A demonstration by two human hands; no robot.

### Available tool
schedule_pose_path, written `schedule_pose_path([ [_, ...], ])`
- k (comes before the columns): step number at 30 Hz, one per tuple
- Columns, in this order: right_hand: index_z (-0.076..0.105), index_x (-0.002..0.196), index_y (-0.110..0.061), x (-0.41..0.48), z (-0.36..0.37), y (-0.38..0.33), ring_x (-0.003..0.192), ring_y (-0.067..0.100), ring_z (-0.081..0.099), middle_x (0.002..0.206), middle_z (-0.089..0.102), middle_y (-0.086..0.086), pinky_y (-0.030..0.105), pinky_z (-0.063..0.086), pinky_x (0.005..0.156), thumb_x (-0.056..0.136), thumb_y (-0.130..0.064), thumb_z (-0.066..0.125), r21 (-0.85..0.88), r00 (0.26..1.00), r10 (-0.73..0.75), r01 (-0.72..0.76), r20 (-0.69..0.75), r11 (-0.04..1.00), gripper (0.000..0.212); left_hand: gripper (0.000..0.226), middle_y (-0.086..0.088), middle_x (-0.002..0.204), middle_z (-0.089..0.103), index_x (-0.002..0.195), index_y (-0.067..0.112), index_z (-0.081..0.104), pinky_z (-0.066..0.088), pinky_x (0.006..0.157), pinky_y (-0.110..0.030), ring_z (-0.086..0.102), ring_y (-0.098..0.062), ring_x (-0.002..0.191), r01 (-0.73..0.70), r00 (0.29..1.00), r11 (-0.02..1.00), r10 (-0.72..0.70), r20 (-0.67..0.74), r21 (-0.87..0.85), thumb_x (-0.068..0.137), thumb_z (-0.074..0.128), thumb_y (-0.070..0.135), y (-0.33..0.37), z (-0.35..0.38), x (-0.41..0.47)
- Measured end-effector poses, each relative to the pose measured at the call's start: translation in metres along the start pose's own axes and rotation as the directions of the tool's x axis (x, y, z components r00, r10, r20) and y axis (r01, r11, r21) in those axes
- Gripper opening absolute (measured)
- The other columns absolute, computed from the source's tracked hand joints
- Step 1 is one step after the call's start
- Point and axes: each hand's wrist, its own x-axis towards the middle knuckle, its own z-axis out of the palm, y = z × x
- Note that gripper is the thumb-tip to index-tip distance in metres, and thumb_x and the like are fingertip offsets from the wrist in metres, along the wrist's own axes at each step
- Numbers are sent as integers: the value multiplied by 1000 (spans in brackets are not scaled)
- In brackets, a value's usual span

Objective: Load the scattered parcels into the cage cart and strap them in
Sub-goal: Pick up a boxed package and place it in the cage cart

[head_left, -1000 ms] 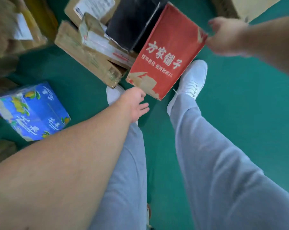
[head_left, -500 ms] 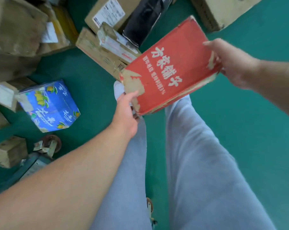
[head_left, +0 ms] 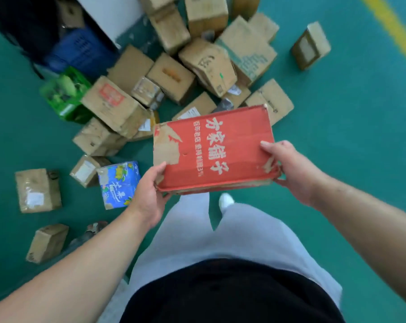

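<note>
Grip at both near corners holds the flat red parcel (head_left: 213,150) level at frame centre, left hand (head_left: 148,194) and right hand (head_left: 290,171) each curled round its edge, thumbs on top, probably to carry it steadily from the cardboard heap (head_left: 174,73) at upper centre.

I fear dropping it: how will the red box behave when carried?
The red box seems stiff: it lies flat between the left hand and right hand. Likely light, held at its ends only. Its torn corners may crumple.
</note>
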Motion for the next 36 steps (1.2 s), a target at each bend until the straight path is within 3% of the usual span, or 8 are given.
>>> schedule_pose_path([
  [3,53,105,-28,-37,23,12,82,18,63,93,68,-3,42,48,82,84,-60,68,-47,997,-59,61,57,997,41,28,2,103,78,105,20,75,46,92,-37,70,-13,90,-135,989,990,133,-58,-31,103,48,24,-9,-28,-57],
  [6,54,127,-32,-62,43,32,96,18,71,112,73,-2,41,56,79,88,-57,68,-116,980,-31,55,199,992,48,26,2,116,76,116,20,73,46,98,-37,70,-11,104,-223,968,973,213,-135,-61,98,56,25,-41,-63,-104],
  [9,62,128,-34,-88,64,54,105,19,71,112,76,-6,49,57,94,91,-54,65,-240,931,54,37,361,970,42,39,8,120,73,119,30,70,42,105,-44,60,-13,113,-245,935,958,193,-298,-149,83,63,41,-90,-99,-153],
  [19,62,119,-39,-184,169,114,94,28,67,108,75,-1,49,53,81,83,-52,70,-500,778,242,106,580,860,39,28,0,120,73,116,31,65,52,103,-54,65,-24,118,-335,813,832,18,-582,-442,91,68,46,-263,-178,-277],
  [24,54,119,-27,-246,261,164,94,22,67,104,75,-1,55,58,86,62,-53,88,-588,673,273,296,687,753,71,36,-1,118,74,125,27,64,52,103,-55,65,-22,117,-490,735,618,-87,-673,-615,94,63,46,-346,-231,-346],
  [27,47,118,-27,-294,333,220,91,21,66,94,76,-5,44,45,81,48,-59,83,-661,591,366,419,719,623,85,37,0,119,74,125,27,66,54,96,-49,64,-21,118,-588,670,508,-129,-731,-630,95,60,49,-406,-283,-393],
  [31,47,120,-28,-351,409,310,106,24,67,118,72,2,50,52,80,38,-48,93,-699,539,451,482,712,528,96,39,-1,123,72,127,26,66,54,88,-43,62,-23,117,-692,587,387,-190,-787,-609,93,64,44,-475,-369,-448],
  [36,48,123,-27,-414,486,402,99,14,70,131,63,3,37,61,77,38,-29,94,-466,340,333,756,880,460,96,41,1,125,69,133,20,60,45,96,-45,60,-19,112,-722,543,411,-162,-824,-556,94,69,12,-553,-479,-513],
])
